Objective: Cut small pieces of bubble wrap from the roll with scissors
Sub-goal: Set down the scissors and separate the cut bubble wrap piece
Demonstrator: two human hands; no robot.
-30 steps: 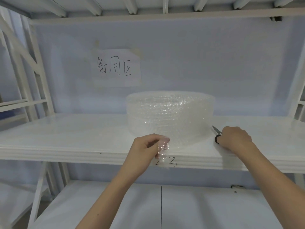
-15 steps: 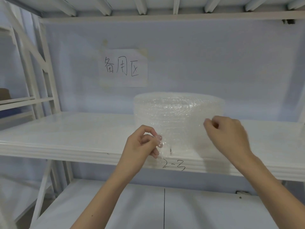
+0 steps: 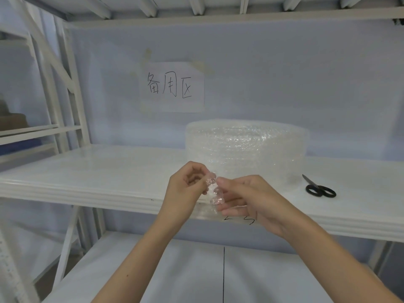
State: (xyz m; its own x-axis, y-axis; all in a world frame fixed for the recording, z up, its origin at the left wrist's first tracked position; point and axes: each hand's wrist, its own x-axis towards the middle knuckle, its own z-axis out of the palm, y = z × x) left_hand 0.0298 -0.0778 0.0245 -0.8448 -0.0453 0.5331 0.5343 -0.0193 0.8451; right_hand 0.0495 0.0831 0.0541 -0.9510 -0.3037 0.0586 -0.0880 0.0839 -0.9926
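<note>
Both hands point(image 3: 218, 193) pinch a crumpled clear bubble wrap piece point(image 3: 215, 193).

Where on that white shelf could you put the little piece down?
Left of the bubble wrap roll, the shelf lies bare to the rack's post. A smaller patch lies right of the scissors. It is crowded between roll and scissors, and where both hands pinch the piece.

A single wide-angle view from a camera worn on the person's head, facing forward and slightly down into a white shelving unit. The middle shelf point(image 3: 98, 171) sits close, crossing the frame at mid-height. Both forearms reach in from the bottom edge toward its front edge.
</note>
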